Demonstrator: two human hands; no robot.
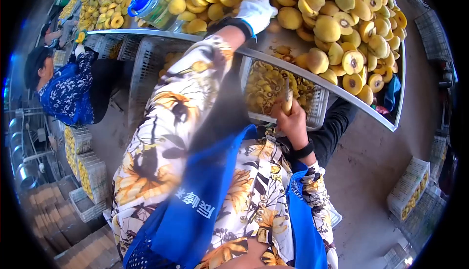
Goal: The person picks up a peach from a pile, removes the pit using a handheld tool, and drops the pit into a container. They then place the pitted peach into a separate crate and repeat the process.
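My left hand (256, 15), in a white glove, reaches over the table onto a pile of halved yellow peaches (327, 28). Its fingers extend among the fruit, seen from the back, with no fruit visibly held. Bare and closed, my right hand (291, 121) grips a knife (288, 102) by its light wooden handle, the blade pointing up and away from me. Below that blade, under the table edge, a white plastic crate (318, 107) holds small yellow peach scraps (264, 86). Some peach halves show brown pit cavities.
The table's metal rim (325, 84) runs between me and the fruit. A blue-lidded bottle (152, 10) lies beside the peaches. Another crate (141, 68) stands below at left. A person in a blue apron (63, 95) works farther left. Stacked crates (91, 173) stand behind them.
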